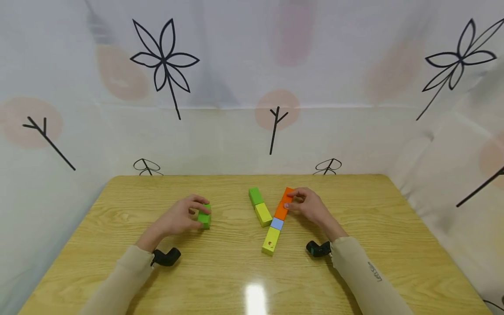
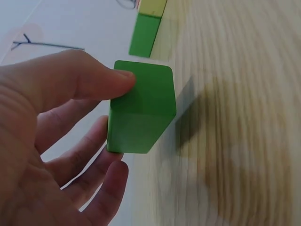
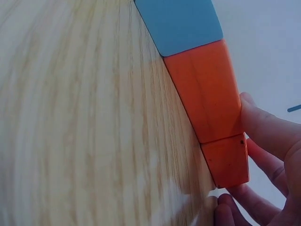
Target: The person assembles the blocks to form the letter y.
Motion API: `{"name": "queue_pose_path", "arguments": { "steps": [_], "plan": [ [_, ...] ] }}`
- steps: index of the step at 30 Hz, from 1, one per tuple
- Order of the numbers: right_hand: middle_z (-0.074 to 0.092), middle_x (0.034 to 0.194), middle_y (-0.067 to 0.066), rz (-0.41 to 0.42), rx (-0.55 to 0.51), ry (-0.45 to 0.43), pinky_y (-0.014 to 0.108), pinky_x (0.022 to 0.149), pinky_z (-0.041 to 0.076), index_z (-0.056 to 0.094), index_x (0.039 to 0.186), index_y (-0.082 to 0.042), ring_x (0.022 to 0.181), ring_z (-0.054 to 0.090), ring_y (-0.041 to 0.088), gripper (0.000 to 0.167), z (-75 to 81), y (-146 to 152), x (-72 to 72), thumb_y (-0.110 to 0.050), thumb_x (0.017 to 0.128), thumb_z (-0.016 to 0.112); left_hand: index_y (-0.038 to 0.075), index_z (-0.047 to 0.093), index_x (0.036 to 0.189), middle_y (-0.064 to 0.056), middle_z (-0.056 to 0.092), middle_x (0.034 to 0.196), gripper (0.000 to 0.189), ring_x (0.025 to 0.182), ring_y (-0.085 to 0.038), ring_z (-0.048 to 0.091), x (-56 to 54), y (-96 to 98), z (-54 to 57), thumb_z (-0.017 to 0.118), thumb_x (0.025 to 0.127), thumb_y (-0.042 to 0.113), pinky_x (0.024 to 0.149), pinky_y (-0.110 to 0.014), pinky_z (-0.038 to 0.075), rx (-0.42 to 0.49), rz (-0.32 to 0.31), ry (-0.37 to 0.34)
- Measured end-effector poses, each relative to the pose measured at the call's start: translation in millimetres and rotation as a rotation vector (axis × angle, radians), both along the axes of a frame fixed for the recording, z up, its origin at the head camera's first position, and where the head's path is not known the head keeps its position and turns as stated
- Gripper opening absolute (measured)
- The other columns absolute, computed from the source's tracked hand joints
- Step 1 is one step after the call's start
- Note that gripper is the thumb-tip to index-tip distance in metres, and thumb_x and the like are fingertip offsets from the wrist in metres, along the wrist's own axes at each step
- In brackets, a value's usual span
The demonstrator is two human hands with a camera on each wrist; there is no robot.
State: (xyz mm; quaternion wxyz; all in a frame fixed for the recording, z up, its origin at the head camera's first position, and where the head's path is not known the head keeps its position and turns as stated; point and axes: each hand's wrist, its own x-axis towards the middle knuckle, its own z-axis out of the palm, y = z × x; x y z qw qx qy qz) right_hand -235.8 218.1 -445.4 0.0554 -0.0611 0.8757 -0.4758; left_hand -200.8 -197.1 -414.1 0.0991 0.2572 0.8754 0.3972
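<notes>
My left hand (image 1: 182, 215) pinches a green block (image 2: 143, 89) between thumb and fingers, on the left of the table. Whether that block touches the tabletop I cannot tell. Right of centre, my right hand (image 1: 313, 206) holds the farther of two orange blocks (image 3: 228, 162), its thumb at the side near the seam and its fingers round the far end. The other orange block (image 3: 204, 94) lies end to end with it. In line with these come a blue block (image 1: 277, 223) and a yellow block (image 1: 271, 240) nearest me.
A second green block (image 1: 255, 196) and a second yellow block (image 1: 263, 214) form a slanting row left of the orange ones, its near end close to the blue block. The wooden table (image 1: 220, 280) ends at a patterned cloth (image 1: 224, 140) behind and at the sides.
</notes>
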Motion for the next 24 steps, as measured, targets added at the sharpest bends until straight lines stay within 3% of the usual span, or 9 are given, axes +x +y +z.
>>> {"name": "queue_pose_path", "arguments": {
  "steps": [7, 15, 24],
  "plan": [
    [0.05, 0.135, 0.02, 0.005, -0.01, -0.001, 0.055, 0.105, 0.039, 0.067, 0.12, -0.002, 0.128, 0.048, 0.041, 0.04, -2.8, 0.8, -0.9, -0.021, 0.087, 0.08, 0.008, 0.075, 0.109, -0.008, 0.053, 0.135, 0.029, 0.123, -0.033, 0.05, 14.3, 27.8, 3.8, 0.078, 0.081, 0.001, 0.095, -0.053, 0.047, -0.029, -0.11, 0.03],
    [0.051, 0.135, 0.021, 0.007, -0.015, -0.001, 0.055, 0.105, 0.039, 0.067, 0.119, -0.001, 0.127, 0.048, 0.042, 0.038, -2.9, 0.4, -1.9, -0.018, 0.087, 0.079, 0.014, 0.076, 0.104, -0.004, 0.056, 0.132, 0.029, 0.124, -0.029, 0.05, 31.4, 55.6, 5.8, 0.08, 0.078, 0.001, 0.097, -0.045, 0.046, -0.05, -0.249, 0.121],
    [0.05, 0.136, 0.021, 0.009, -0.018, -0.003, 0.055, 0.104, 0.04, 0.067, 0.119, -0.002, 0.127, 0.048, 0.042, 0.037, -1.3, 0.7, -1.6, -0.018, 0.088, 0.079, 0.015, 0.076, 0.107, 0.002, 0.055, 0.134, 0.034, 0.129, -0.021, 0.046, 51.3, 84.3, 7.4, 0.081, 0.076, 0.002, 0.108, -0.041, 0.038, -0.089, -0.375, 0.119]
  ]
}}
